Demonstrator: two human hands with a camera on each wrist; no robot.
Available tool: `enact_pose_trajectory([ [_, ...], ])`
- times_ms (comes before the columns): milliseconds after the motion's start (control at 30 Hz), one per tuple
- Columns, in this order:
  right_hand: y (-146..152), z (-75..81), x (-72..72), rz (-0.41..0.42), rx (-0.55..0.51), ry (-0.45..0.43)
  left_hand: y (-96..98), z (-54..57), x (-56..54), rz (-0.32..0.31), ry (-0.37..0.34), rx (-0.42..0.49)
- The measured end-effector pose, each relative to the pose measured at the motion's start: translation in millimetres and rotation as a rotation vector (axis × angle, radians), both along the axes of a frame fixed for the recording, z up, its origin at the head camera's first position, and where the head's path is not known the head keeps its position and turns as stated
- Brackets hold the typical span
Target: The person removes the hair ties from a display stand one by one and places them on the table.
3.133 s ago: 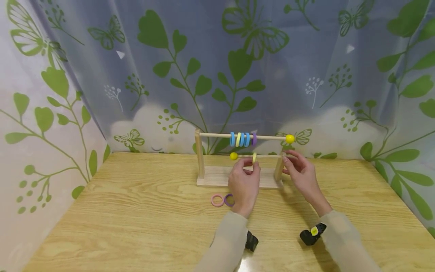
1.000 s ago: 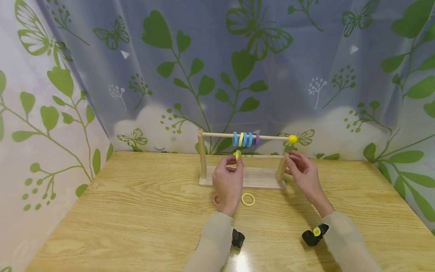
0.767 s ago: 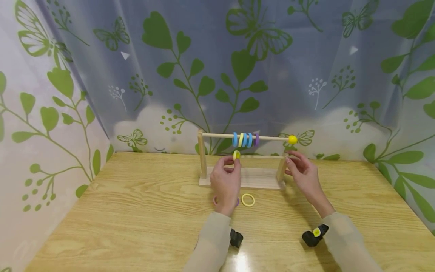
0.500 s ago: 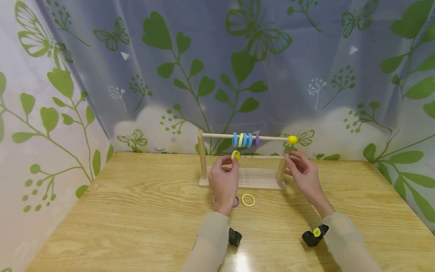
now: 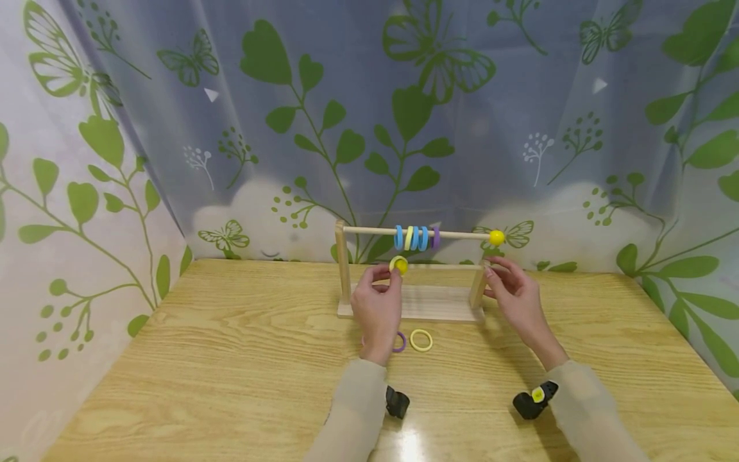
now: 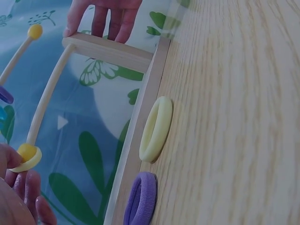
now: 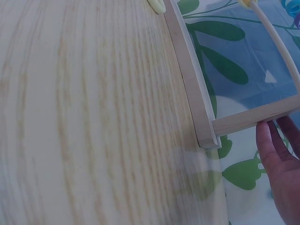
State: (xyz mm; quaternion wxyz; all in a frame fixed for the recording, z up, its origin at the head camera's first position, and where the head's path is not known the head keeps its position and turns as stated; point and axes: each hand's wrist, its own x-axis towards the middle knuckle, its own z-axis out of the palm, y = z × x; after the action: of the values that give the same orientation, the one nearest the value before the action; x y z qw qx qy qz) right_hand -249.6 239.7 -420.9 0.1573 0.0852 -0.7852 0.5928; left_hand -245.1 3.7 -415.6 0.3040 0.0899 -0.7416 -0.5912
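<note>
My left hand (image 5: 376, 308) pinches a pale yellow hair tie (image 6: 33, 162) between thumb and fingers. That hair tie sits at the yellow ball (image 5: 402, 266) on the left end of the lower rod (image 5: 441, 266), and the ball shows within its loop. Thumb in front and fingers behind, my right hand (image 5: 516, 296) grips the upper part of the right post (image 5: 478, 287) of the wooden stand (image 5: 441, 303). Several blue, pale yellow and purple hair ties (image 5: 423, 238) hang on the upper rod (image 5: 369, 230), which ends in another yellow ball (image 5: 496, 237).
In front of the stand, a pale yellow hair tie (image 5: 421, 330) and a purple hair tie (image 6: 140, 199) lie on the wooden table (image 5: 231, 359). A pink one is almost hidden behind my left wrist. A patterned curtain (image 5: 323, 160) hangs close behind the stand.
My left hand has drawn the pale yellow hair tie leftward along the lower rod to the ball and tilted it there. The right hand stays on the post.
</note>
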Motion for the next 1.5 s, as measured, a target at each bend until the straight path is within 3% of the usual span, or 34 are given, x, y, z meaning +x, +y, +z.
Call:
enact_pose_trajectory([
  [367,0.8,-0.4,0.4,0.005,-0.006,-0.01,-2.2,0.0,-1.3,0.017,-0.018,0.039],
  [733,0.5,1.0,0.1,0.009,-0.011,0.002,-6.2,1.3,-1.2,0.017,-0.01,0.018],
  [1167,1.2,-0.8,-0.3,0.013,-0.008,0.01,-16.9,-0.9,3.1,0.033,0.013,-0.057],
  [1500,0.2,-0.7,0.3,0.006,-0.005,0.001,-25.9,1.4,11.0,0.005,0.03,-0.035],
])
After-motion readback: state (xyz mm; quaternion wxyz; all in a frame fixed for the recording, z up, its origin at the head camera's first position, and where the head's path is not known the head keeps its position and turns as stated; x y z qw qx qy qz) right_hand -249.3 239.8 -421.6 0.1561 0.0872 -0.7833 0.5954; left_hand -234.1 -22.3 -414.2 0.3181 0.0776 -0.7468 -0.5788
